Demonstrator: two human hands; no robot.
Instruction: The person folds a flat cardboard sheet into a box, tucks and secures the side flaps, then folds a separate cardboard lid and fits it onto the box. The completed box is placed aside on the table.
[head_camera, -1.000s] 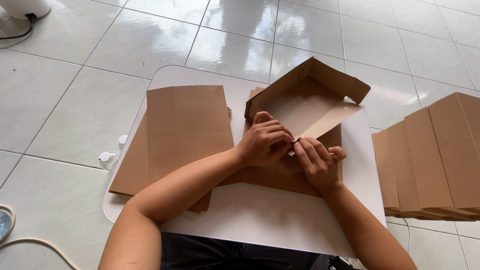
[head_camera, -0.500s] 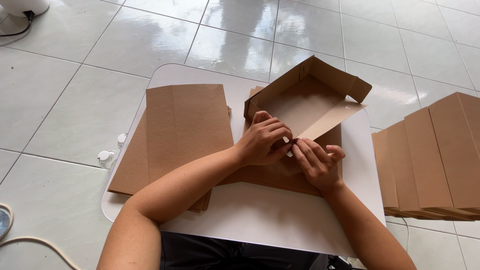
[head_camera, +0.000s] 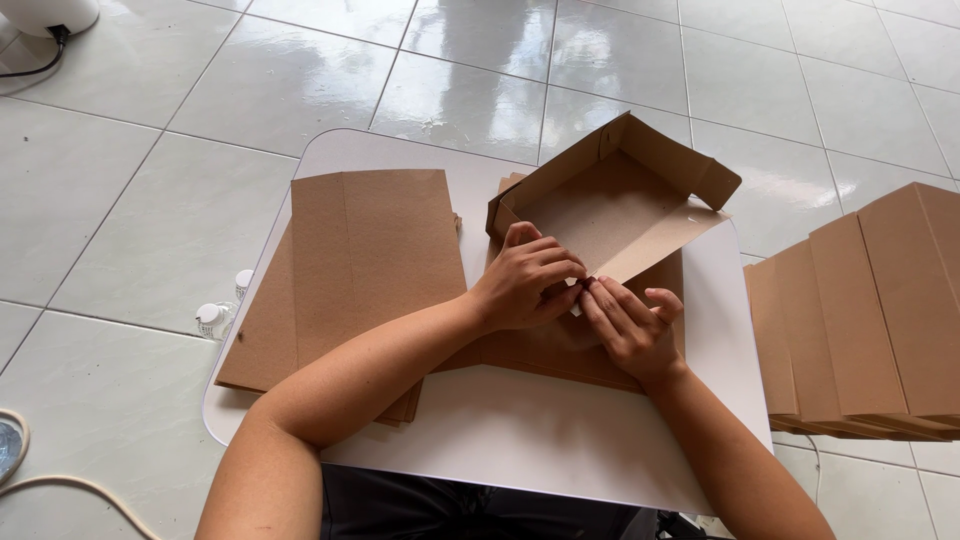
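Nothing much has shifted since a second ago: my left hand (head_camera: 525, 285) and right hand (head_camera: 632, 325) stay pinched together on one flap of the half-folded cardboard box (head_camera: 610, 205). Its body lies at twelve to one o'clock from my hands, long axis toward two o'clock, left hand nearer, on the white table (head_camera: 520, 430).

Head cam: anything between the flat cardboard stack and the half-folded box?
Only a narrow strip of bare white table separates the flat cardboard stack from the half-folded box, head view.
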